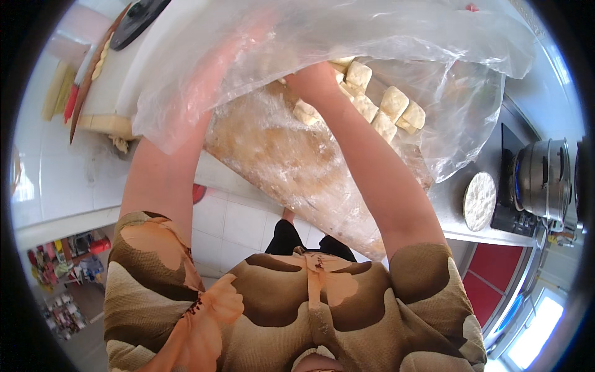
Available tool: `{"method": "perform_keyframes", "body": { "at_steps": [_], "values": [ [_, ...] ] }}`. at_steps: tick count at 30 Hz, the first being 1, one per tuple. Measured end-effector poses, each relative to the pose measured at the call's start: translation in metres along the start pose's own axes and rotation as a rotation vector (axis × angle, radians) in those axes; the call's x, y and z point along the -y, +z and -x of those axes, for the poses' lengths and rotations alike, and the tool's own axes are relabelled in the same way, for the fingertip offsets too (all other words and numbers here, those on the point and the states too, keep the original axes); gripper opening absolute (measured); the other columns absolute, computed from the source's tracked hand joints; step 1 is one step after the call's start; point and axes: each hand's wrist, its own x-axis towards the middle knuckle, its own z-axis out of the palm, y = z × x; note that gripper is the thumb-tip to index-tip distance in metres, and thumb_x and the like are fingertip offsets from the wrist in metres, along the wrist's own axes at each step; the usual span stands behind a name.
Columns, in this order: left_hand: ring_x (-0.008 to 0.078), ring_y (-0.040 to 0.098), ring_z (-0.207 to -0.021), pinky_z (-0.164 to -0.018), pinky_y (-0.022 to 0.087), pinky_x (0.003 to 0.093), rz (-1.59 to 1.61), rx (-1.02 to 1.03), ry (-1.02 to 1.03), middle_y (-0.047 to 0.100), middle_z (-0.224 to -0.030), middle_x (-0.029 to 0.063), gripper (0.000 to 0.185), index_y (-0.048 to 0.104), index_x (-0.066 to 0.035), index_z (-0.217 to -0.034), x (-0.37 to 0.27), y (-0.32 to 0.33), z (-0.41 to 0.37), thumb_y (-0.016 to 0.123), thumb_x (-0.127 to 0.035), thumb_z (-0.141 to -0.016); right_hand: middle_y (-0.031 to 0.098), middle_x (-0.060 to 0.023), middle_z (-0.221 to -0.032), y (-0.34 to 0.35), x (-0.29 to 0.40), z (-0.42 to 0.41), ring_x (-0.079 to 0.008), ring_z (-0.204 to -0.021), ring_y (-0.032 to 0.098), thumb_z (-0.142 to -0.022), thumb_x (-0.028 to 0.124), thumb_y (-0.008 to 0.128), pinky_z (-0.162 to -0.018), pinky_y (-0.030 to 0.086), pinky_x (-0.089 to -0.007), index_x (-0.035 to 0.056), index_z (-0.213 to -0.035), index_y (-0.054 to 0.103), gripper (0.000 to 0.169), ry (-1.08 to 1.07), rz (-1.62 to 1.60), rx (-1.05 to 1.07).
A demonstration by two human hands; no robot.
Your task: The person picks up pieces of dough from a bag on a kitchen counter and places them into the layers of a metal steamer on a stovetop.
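A large clear plastic sheet (399, 28) drapes over the far part of a floured wooden board (288, 153). My left forearm reaches under the sheet, and my left hand (262, 23) is only a blurred shape through it. At the sheet's near edge, my right hand (314, 83) is among pale dough pieces (394, 102), its fingers partly hidden by the plastic. Several of these blocky pieces are clustered on the board to the right of that hand, some resting against others. Whether either hand grips anything is hidden.
At right, a metal pot (541, 179) stands on a black gas hob (504, 195) with a blue flame visible. Beside it is a round whitish disc (480, 201). At left lie a red-handled tool (70, 102), a long brown stick (93, 74) and a black lid (139, 23).
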Motion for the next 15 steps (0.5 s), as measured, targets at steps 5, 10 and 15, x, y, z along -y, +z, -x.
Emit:
{"method": "perform_keyframes", "body": {
  "at_steps": [5, 10, 15],
  "values": [
    [0.0236, 0.062, -0.1, -0.081, 0.052, 0.036, -0.05, 0.063, -0.021, 0.064, -0.111, 0.0111, 0.05, 0.05, -0.005, -0.129, 0.04, -0.025, -0.024, 0.055, -0.041, -0.093, 0.056, -0.0202, -0.123, 0.072, -0.015, -0.034, -0.0339, -0.109, 0.058, -0.078, 0.025, 0.066, -0.094, 0.048, -0.0381, -0.0026, -0.119, 0.054, 0.051, 0.036, 0.126, -0.069],
    [0.0241, 0.061, -0.101, -0.082, 0.052, 0.036, -0.052, 0.1, -0.011, 0.063, -0.112, 0.0114, 0.05, 0.05, -0.005, -0.129, 0.061, -0.026, -0.044, 0.055, -0.041, -0.094, 0.056, -0.0199, -0.124, 0.078, -0.001, -0.025, -0.034, -0.11, 0.058, -0.077, 0.024, 0.067, -0.094, 0.048, -0.0385, -0.0021, -0.12, 0.053, 0.052, 0.117, 0.178, -0.068],
    [0.0246, 0.061, -0.101, -0.082, 0.052, 0.0359, -0.084, 0.1, 0.01, 0.063, -0.112, 0.0117, 0.05, 0.049, -0.005, -0.13, 0.059, -0.022, -0.055, 0.055, -0.04, -0.094, 0.056, -0.0196, -0.124, 0.062, 0.003, -0.034, -0.034, -0.111, 0.058, -0.076, 0.024, 0.067, -0.094, 0.048, -0.0388, -0.0017, -0.12, 0.052, 0.053, 0.163, 0.126, 0.038]
  ]
}}
